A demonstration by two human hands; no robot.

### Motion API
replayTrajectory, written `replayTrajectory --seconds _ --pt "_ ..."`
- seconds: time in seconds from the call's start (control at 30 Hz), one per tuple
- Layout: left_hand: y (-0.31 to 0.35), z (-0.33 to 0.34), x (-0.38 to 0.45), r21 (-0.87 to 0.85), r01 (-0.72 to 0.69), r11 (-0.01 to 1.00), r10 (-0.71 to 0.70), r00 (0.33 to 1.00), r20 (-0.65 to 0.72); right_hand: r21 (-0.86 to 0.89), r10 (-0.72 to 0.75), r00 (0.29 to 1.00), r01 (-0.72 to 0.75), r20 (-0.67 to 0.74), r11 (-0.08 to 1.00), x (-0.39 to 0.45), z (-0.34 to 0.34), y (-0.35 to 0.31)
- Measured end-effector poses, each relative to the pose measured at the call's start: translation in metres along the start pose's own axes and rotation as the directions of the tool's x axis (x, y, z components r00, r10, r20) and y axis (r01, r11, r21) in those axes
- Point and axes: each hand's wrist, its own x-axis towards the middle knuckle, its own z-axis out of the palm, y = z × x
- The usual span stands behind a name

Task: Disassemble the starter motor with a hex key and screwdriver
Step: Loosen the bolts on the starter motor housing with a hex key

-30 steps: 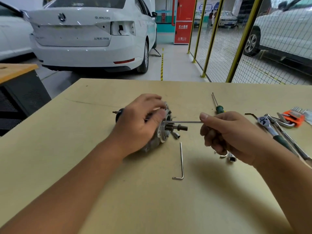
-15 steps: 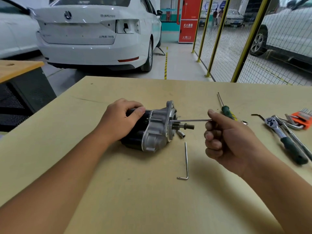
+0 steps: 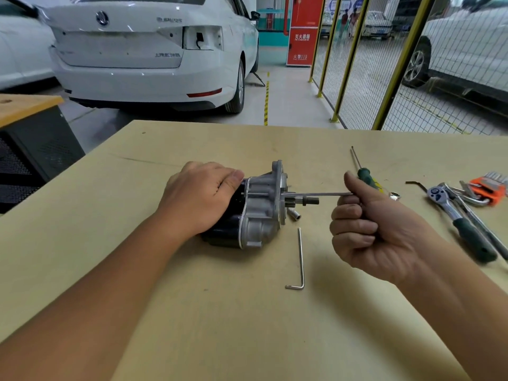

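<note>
Matt wooden table (image 3: 192, 312), cast-metal starter motor (image 3: 261, 213)

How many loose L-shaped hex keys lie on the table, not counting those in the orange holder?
2: one silver hex key in front of the starter motor, one dark hex key left of the ratchet. Others may hide among the tools.
</note>
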Motion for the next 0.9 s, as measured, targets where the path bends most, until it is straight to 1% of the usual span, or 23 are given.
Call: replayTrajectory --seconds 0.07,0.17,0.23,0.37,0.43,0.47,0.57,0.67,0.77,0.9 --pt "0.002 0.0 -0.001 -0.126 -0.049 0.991 0.05 0.999 0.005 0.081 -0.031 0.999 0.032 -0.02 0.996 0.002 0.001 0.004" --pt "0.003 0.001 -0.002 -0.223 -0.073 0.972 0.073 0.997 -0.005 0.147 -0.105 0.994 0.108 -0.031 0.983 0.005 0.003 0.011" --pt "0.007 0.001 -0.003 -0.241 -0.104 0.965 0.102 0.995 -0.02 0.173 -0.144 0.989 0.148 -0.036 0.974 0.006 0.004 0.014" --pt "0.023 -0.002 -0.007 -0.177 -0.181 0.967 0.187 0.982 0.02 0.156 -0.208 0.977 0.214 -0.057 0.964 0.011 0.004 0.02" --pt "0.027 -0.002 -0.008 -0.19 -0.193 0.963 0.201 0.979 0.026 0.106 -0.212 0.974 0.219 -0.075 0.97 0.013 0.002 0.022" --pt "0.027 -0.003 -0.008 -0.206 -0.194 0.959 0.204 0.979 0.027 0.046 -0.215 0.973 0.219 -0.084 0.975 0.015 0.001 0.023" --pt "0.028 -0.004 -0.009 -0.222 -0.196 0.955 0.205 0.979 0.017 -0.227 -0.237 0.966 0.209 -0.102 0.951 0.018 -0.005 0.021" --pt "0.028 -0.003 -0.01 -0.222 -0.197 0.955 0.2 0.98 -0.005 -0.383 -0.239 0.969 0.198 -0.063 0.902 0.017 -0.009 0.012" --pt "0.028 -0.003 -0.009 -0.227 -0.209 0.951 0.211 0.977 -0.016 -0.428 -0.21 0.978 0.188 -0.004 0.884 0.016 -0.011 0.003" --pt "0.028 -0.004 -0.009 -0.24 -0.207 0.948 0.21 0.978 -0.013 -0.414 -0.182 0.983 0.18 0.037 0.892 0.018 -0.013 -0.001"
